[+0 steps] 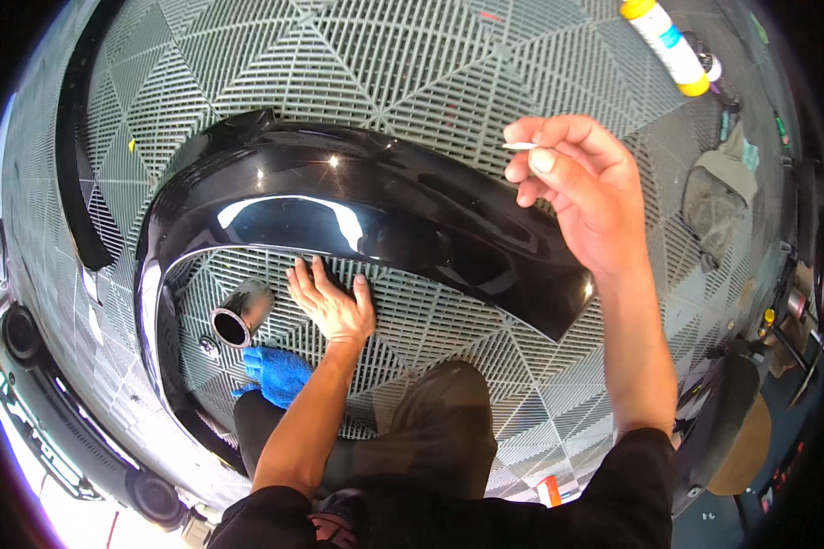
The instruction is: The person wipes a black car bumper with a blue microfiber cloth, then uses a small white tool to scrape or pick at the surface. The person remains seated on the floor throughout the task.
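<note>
A glossy black curved panel, shaped like a car's wheel-arch flare, lies on the grey slatted floor tiles before me. My left hand is open, palm down with fingers spread, on the slats inside the curve. Its fingertips reach close to the panel's inner edge; whether they touch it I cannot tell. Above the panel's right end, my right hand is raised and pinches a small, thin white piece between thumb and forefinger. What exactly that piece is cannot be made out.
Within the curve are a shiny open cylinder and a blue cloth. Another long black trim piece lies at the left. A white bottle with yellow ends lies far right, beyond a crumpled grey cloth. A vehicle is at lower left.
</note>
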`<state>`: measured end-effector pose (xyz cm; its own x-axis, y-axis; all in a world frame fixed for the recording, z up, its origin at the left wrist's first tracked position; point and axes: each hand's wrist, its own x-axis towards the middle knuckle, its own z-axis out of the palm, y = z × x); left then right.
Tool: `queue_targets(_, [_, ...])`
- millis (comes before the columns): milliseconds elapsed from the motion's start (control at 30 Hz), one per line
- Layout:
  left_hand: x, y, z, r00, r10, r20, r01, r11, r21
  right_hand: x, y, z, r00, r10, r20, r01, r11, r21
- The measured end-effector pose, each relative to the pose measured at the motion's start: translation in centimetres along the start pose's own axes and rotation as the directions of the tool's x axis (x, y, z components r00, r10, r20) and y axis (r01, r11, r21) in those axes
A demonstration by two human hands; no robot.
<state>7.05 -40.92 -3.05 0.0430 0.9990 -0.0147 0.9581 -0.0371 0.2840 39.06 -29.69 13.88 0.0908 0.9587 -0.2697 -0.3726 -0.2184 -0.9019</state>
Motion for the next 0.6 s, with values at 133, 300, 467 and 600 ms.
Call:
queue_targets(133, [0.0,0.3,0.8,1.000,0.013,0.019,-0.013,1.000,0.012,2.9,3.1,-0.5,0.996,0.037,0.080,-0.031,0.996,-0.080])
queue_targets(300, [-0.2,-0.4,1.2,0.996,0.085,0.014,-0.085,0.996,0.024,4.3,6.3,1.0,0.991,0.063,0.115,-0.040,0.981,-0.188])
queue_targets(467, [-0.3,-0.8,1.5,0.995,0.082,0.059,-0.083,0.997,0.003,5.2,8.2,1.2,0.984,0.033,0.176,0.019,0.959,-0.283])
queue_targets(600, [-0.9,-1.5,1.7,0.993,0.095,0.066,-0.096,0.995,0.005,5.7,8.3,1.4,0.965,0.153,0.211,-0.067,0.928,-0.367])
